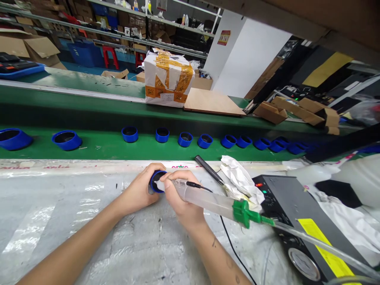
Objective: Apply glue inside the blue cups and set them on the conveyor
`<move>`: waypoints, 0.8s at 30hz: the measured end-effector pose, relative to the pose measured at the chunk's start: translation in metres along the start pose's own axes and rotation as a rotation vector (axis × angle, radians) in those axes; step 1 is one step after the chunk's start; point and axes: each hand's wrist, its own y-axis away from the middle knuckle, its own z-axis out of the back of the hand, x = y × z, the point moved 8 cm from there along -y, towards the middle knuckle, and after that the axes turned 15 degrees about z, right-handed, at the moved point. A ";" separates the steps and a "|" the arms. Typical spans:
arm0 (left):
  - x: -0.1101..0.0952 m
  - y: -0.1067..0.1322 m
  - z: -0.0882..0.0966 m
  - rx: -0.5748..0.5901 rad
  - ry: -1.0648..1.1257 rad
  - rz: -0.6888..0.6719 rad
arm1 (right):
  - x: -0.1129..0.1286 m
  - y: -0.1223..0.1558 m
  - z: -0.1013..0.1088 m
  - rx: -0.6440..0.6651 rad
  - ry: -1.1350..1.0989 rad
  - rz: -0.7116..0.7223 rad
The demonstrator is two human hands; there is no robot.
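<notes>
My left hand (146, 186) is wrapped round a small blue cup-like ring with a dark inside (153, 183), just above or on the plastic-covered bench. In my right hand (184, 194) is a translucent dispensing syringe (212, 202), gripped near its front end. The syringe's tip points into the blue ring's opening; whether it touches the inside I cannot tell. A green cap (242, 212) closes the rear of the syringe, and a clear tube (320, 242) runs from it to the right. A black cable with a plug lies along the barrel by my fingers.
Several blue rings (162, 135) stand in a row on the green conveyor belt (101, 148) beyond the bench. To the right sits a grey dispenser box (285, 213) with a gauge. A black-handled tool (209, 169) and crumpled white tissue (240, 180) lie beside it. A taped carton (168, 79) is behind.
</notes>
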 end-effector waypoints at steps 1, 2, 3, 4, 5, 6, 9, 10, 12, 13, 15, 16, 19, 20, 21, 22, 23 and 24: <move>-0.001 0.000 0.000 0.001 0.002 -0.002 | -0.001 0.000 0.000 -0.006 -0.004 0.002; -0.001 0.000 0.000 0.001 0.004 -0.005 | -0.001 0.000 0.001 -0.018 -0.010 0.007; -0.002 0.000 0.000 0.000 0.006 -0.007 | -0.001 0.000 0.002 -0.030 -0.017 0.012; -0.003 0.000 0.000 0.000 0.007 -0.008 | -0.002 0.000 0.002 -0.041 -0.024 0.015; -0.003 0.000 0.000 0.002 0.008 -0.007 | -0.003 0.000 0.003 -0.050 -0.028 0.014; -0.003 0.000 0.000 0.004 0.010 -0.004 | -0.003 -0.001 0.003 -0.056 -0.029 0.012; -0.001 0.000 0.000 0.010 0.014 0.005 | -0.004 -0.002 0.005 -0.076 -0.019 0.011; 0.000 0.000 0.000 0.010 0.015 0.003 | -0.004 -0.003 0.006 -0.085 -0.016 0.015; 0.000 0.000 -0.001 0.010 0.012 -0.007 | -0.003 -0.003 0.009 -0.098 -0.003 0.019; 0.000 0.000 -0.001 0.011 0.009 -0.012 | -0.003 -0.003 0.010 -0.103 0.010 0.018; 0.000 0.000 -0.001 0.009 0.003 -0.020 | -0.002 -0.003 0.013 -0.112 0.040 0.017; 0.000 0.000 -0.001 0.008 0.000 -0.020 | -0.002 -0.004 0.015 -0.118 0.052 0.017; 0.001 -0.001 0.001 0.002 -0.010 -0.008 | -0.001 -0.004 0.019 -0.136 0.060 0.015; 0.001 -0.001 0.002 -0.001 -0.014 -0.005 | -0.001 -0.005 0.020 -0.143 0.060 0.012; 0.001 -0.001 0.002 -0.003 -0.017 -0.004 | -0.002 -0.005 0.021 -0.149 0.059 0.008; 0.002 -0.001 0.002 -0.005 -0.019 -0.005 | -0.002 -0.005 0.021 -0.153 0.057 0.004; 0.001 -0.001 0.001 -0.006 -0.020 -0.007 | -0.002 -0.005 0.021 -0.156 0.057 0.001; 0.001 0.000 0.000 -0.008 -0.020 -0.007 | -0.002 -0.005 0.021 -0.155 0.060 0.001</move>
